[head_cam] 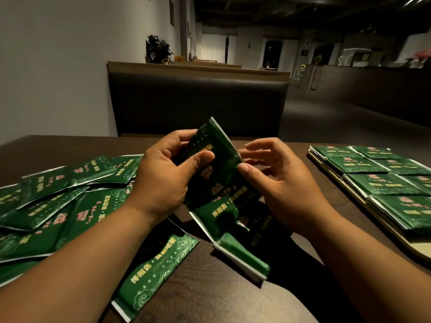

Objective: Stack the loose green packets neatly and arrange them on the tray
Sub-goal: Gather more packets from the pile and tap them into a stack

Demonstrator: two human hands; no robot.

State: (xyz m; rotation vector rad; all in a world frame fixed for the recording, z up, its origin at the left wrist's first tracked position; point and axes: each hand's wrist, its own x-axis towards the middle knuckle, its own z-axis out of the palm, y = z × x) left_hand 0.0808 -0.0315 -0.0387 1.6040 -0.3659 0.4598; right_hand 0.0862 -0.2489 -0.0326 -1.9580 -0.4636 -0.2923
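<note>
Clasping green packets (211, 142), left fingers (197, 162); right fingers (261, 143) loosely spread.

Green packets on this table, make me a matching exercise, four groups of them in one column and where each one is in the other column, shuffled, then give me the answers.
Column one
1. fanned bundle
2. loose pile
3. neat rows
4. single packet

Column two
A. on the tray at the right
B. alone on the table, near the left forearm
C. in the grip of the left hand
D. scattered and overlapping at the left of the table

Pairs: 1-C, 2-D, 3-A, 4-B
</note>
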